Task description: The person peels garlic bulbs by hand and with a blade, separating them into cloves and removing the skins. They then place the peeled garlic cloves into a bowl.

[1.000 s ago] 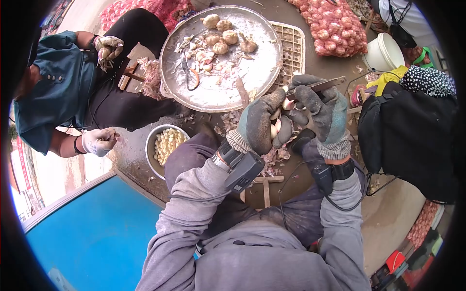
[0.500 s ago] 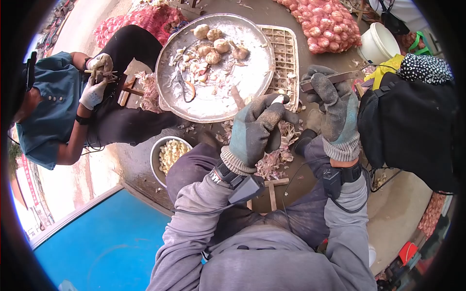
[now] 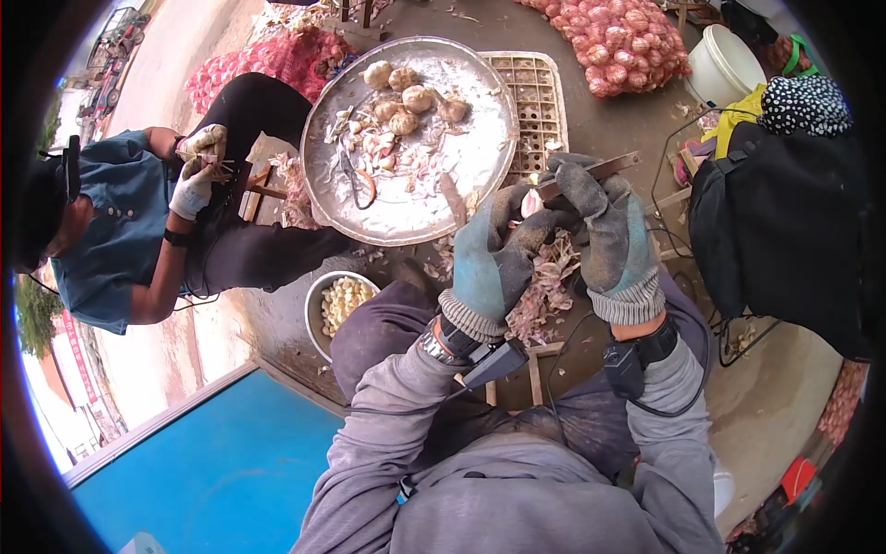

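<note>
In the head view, my left hand [image 3: 498, 247], in a grey and teal work glove, pinches a garlic clove [image 3: 532, 203] with pinkish skin. My right hand [image 3: 609, 231], gloved the same way, is closed round a knife [image 3: 616, 165]. One end of the knife sticks out past the fingers to the right, and the other end is close to the clove. Just beyond my left hand stands a wide round metal tray [image 3: 318, 196] with several garlic bulbs [image 3: 417, 98], loose cloves and peelings [image 3: 380, 148], and scissors [image 3: 365, 187] with an orange handle.
A bowl of peeled cloves [image 3: 345, 303] sits by my left knee. Garlic skins [image 3: 544, 295] litter the ground below my hands. A plastic crate [image 3: 540, 102] is under the tray. Mesh garlic sacks [image 3: 614, 46], a white bucket [image 3: 724, 69] and a black bag [image 3: 784, 240] stand around. Another person [image 3: 120, 217] works at left.
My right hand has moved left with the knife, bringing it up to the clove. My left hand has shifted slightly right and turned, showing the clove more fully.
</note>
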Demonstrator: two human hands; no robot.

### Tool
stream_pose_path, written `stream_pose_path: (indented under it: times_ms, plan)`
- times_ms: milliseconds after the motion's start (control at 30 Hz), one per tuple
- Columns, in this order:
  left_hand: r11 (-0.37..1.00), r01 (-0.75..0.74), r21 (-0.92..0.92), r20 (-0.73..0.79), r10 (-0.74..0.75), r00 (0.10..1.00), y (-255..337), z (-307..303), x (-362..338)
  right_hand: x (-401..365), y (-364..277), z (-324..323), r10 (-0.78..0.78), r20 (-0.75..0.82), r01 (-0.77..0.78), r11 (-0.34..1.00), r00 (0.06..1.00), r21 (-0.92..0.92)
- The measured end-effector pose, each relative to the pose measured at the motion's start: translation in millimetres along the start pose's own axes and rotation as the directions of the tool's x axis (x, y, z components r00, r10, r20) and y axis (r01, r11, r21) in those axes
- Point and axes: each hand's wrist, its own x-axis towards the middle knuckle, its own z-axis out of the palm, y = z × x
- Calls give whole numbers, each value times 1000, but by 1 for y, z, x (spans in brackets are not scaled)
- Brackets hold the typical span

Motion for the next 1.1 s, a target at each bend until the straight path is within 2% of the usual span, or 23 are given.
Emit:
stream_pose_path:
  times_ms: [33, 67, 100, 133, 167, 200, 267, 300, 400, 433, 467, 500, 567, 633, 700, 767, 900, 1000, 1100]
  plan:
    - [1000, 21, 12, -19, -21, 1000, 2, 1, 0, 0, -1, 3, -4, -3, 4, 1000, 1000, 7]
    - [999, 44, 24, -37, -43, 998, 3, 1, -1, 1, -10, 16, 31, -48, -44, 952, 998, -304]
    - [999, 46, 30, -31, -45, 998, 4, 3, -1, 2, -16, 22, 52, -102, -103, 807, 993, -582]
    - [999, -23, 30, -49, 25, 999, 4, 4, -2, 3, -12, 17, 49, -107, -102, 810, 993, -578]
    - [995, -92, 31, -66, 94, 993, 5, 6, -2, 4, -6, 13, 29, -89, -56, 945, 996, -321]
    - [995, -91, 32, -60, 92, 994, 8, 5, -3, 5, -3, 10, 2, -77, -5, 999, 997, -38]
    - [976, -85, 202, 6, 86, 996, 14, -1, -4, 4, -10, 8, 35, -35, -37, 997, 999, -61]
    - [975, -85, 204, 10, 85, 996, 12, 0, -4, 4, -14, 10, 72, 12, -71, 994, 997, -86]
    - [967, -132, 218, -13, 138, 990, 9, -1, -5, 4, -18, 11, 95, -13, -96, 986, 995, -140]
    - [999, 23, 32, 50, -24, 998, 13, -5, -6, 4, -21, 12, 93, -12, -93, 986, 996, -137]
    - [972, 187, -141, 140, -167, 976, 17, -8, -5, 5, -26, 13, 96, -50, -106, 962, 994, -254]
    - [973, 184, -140, 140, -165, 976, 19, -7, -4, 5, -29, 12, 98, -92, -125, 921, 991, -368]
    - [931, 252, -264, 125, -226, 966, 21, -4, -3, 6, -29, 11, 119, -76, -138, 924, 990, -356]
    - [940, 226, -257, 139, -195, 971, 21, -7, -3, 7, -28, 12, 143, -61, -155, 927, 988, -342]
    - [947, 201, -250, 153, -166, 974, 20, -7, -4, 7, -28, 13, 102, -5, -99, 957, 995, -272]
    - [964, 152, -219, 58, -142, 988, 21, -3, -4, 7, -27, 13, 99, -10, -98, 956, 995, -278]
    - [971, 137, -196, 49, -130, 990, 18, -7, -4, 7, -26, 11, 105, 15, -96, 950, 994, -297]
    - [958, 194, -213, 6, -198, 980, 10, -12, -4, 6, -29, 12, 141, 26, -127, 943, 990, -309]
    - [980, 135, -145, 29, -132, 991, 15, -13, -5, 6, -37, 14, 174, 40, -155, 941, 984, -300]
